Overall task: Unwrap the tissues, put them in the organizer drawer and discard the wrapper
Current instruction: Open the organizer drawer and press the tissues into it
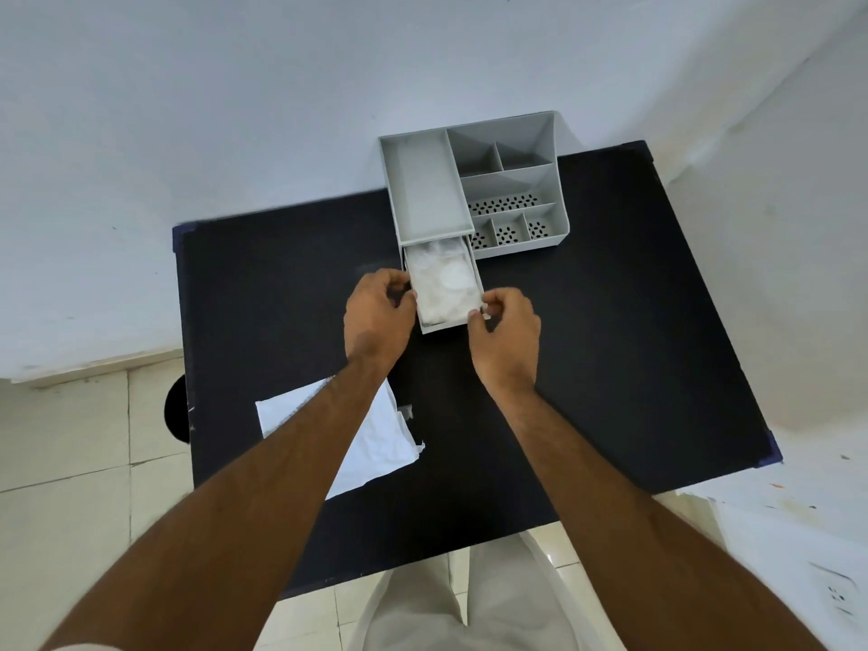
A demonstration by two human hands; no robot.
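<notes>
A grey organizer (474, 180) stands at the far edge of the black table (610, 345). Its drawer (476, 279) is pulled out toward me, and white tissues (444, 284) lie inside it. My left hand (375, 317) rests against the drawer's left front corner, fingers curled. At the right front corner my right hand (507, 335) pinches the drawer's edge with its fingertips. A white wrapper (375, 439) lies flat on the table near me, partly hidden under my left forearm.
The organizer's top has several open compartments, some with perforated floors. White walls stand behind and to the right of the table. A dark round object (176, 408) shows at the table's left edge, over a tiled floor.
</notes>
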